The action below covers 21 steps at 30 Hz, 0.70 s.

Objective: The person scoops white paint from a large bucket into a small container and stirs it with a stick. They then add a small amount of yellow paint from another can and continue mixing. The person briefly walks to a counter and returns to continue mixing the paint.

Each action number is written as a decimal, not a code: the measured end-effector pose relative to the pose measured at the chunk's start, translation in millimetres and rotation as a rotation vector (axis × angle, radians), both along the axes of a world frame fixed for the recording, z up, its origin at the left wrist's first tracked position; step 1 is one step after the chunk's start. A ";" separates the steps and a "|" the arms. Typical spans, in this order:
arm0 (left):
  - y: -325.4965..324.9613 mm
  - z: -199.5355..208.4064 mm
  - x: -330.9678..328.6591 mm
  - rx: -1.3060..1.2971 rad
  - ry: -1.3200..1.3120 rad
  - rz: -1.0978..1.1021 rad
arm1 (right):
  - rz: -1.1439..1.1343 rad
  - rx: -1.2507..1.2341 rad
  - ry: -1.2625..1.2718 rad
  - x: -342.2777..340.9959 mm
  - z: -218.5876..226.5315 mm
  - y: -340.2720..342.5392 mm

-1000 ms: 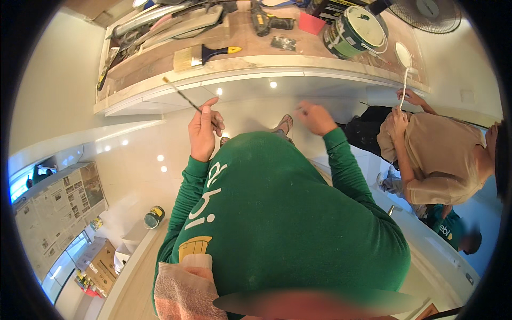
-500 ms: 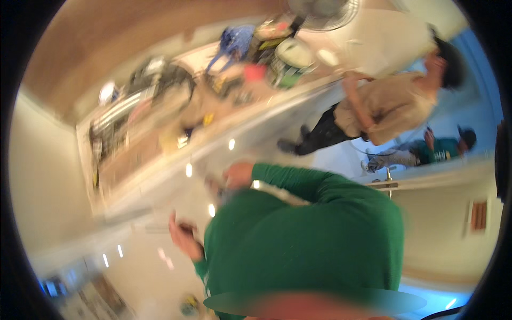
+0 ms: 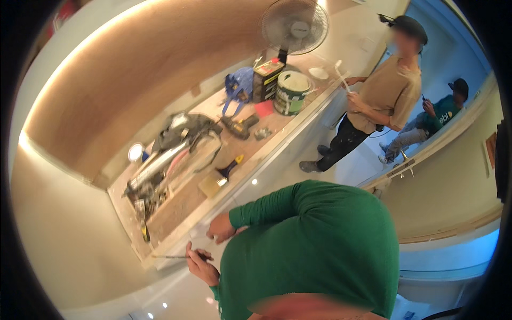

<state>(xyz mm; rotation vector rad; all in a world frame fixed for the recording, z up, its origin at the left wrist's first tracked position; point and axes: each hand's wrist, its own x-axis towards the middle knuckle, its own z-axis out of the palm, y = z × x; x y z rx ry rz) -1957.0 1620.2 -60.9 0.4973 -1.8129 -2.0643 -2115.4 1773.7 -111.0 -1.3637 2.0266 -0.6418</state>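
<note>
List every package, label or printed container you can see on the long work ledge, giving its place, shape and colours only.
Round paint bucket: far end of the ledge, below the fan; white lid, green-and-white label band.
Tall dark rectangular can: just left of the bucket; black sides, printed red-and-yellow top.
Small round tin: against the wooden back wall, left of the tool pile; white lid, blue rim.
No screens or signs are visible.
</note>
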 end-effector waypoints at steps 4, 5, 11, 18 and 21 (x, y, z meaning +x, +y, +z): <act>-48.9 3.0 45.0 -0.168 -0.099 0.058 | 0.006 0.127 -0.004 6.4 -19.4 -9.8; -62.8 -0.3 57.0 -0.033 -0.023 0.072 | 0.082 0.095 0.097 7.4 -21.6 -8.7; -156.5 -4.6 169.8 0.005 -0.079 0.246 | -0.155 0.363 0.130 84.2 -13.3 -85.0; -231.7 -2.4 276.4 0.089 -0.075 0.443 | 0.119 0.268 -0.032 201.1 -0.9 -212.0; -248.8 -4.1 317.7 0.105 -0.032 0.535 | 0.185 0.313 0.053 218.7 -7.0 -253.0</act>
